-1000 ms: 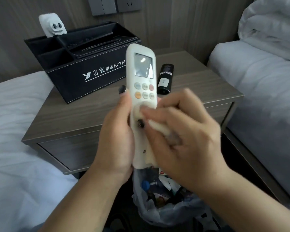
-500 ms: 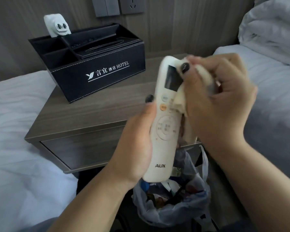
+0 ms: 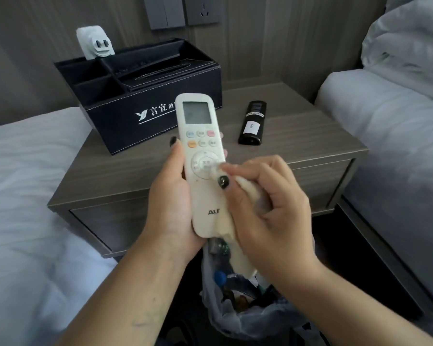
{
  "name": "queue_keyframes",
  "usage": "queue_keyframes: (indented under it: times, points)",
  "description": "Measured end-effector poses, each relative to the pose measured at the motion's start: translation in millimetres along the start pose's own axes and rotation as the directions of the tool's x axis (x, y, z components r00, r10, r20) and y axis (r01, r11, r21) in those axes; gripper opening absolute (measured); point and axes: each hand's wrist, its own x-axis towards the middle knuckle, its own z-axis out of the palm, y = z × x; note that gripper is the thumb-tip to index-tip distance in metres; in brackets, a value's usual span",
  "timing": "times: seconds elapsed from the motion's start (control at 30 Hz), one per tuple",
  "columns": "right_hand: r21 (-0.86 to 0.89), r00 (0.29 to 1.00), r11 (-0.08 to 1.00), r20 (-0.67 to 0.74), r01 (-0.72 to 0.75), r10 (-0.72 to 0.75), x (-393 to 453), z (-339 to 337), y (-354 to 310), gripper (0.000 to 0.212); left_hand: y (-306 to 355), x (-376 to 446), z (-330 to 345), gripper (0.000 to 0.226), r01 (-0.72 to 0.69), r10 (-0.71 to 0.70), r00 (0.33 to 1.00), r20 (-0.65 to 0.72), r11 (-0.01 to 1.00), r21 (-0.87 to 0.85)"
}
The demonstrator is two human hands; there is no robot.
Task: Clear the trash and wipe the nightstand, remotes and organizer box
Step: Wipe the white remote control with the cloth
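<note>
While our right hand (image 3: 268,206) pinches a soft cloth (image 3: 250,193) against its buttons, our left hand (image 3: 171,196) grips the white remote (image 3: 200,156) mid-frame — light, rigid, probably slick, best held by its sides — above the nightstand (image 3: 135,176).
</note>
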Motion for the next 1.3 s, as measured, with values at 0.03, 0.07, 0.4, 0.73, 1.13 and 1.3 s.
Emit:
queue_keyframes:
  times: [0.03,0.07,0.4,0.73,1.13,1.3]
  points:
    - [0.001,0.999,1.0,0.035,0.02,-0.02,-7.1,1.5,-0.3,0.014,3.2,2.2,-1.1,0.049,-0.024,0.023,0.999,-0.029,0.999,-0.037]
    - [-0.002,0.997,0.999,0.06,0.05,-0.05,-13.0,3.1,-0.8,0.014,6.1,3.6,-1.7,0.048,-0.041,0.038,0.998,-0.048,0.997,-0.067]
    - [-0.071,0.993,0.995,-0.091,0.067,-0.073,12.9,2.2,-1.2,0.008,-9.7,-7.6,2.7,0.057,0.222,-0.2,0.964,0.175,0.968,-0.115]
    - [-0.077,0.994,0.997,0.11,-0.004,0.013,4.5,-14.1,3.4,0.011,27.6,7.8,-9.1,0.037,-0.103,0.114,0.98,-0.166,0.992,0.073]
    - [-0.155,0.979,0.967,-0.026,-0.202,0.201,58.4,-56.9,5.3,0.019,9.0,119.5,30.0,0.046,-0.005,0.46,0.885,0.068,-0.137,0.991]
    - [-0.135,0.96,0.951,-0.022,-0.28,0.279,61.6,-68.0,11.7,0.013,-4.2,152.7,51.4,0.047,0.135,0.476,0.878,0.052,-0.349,0.927]
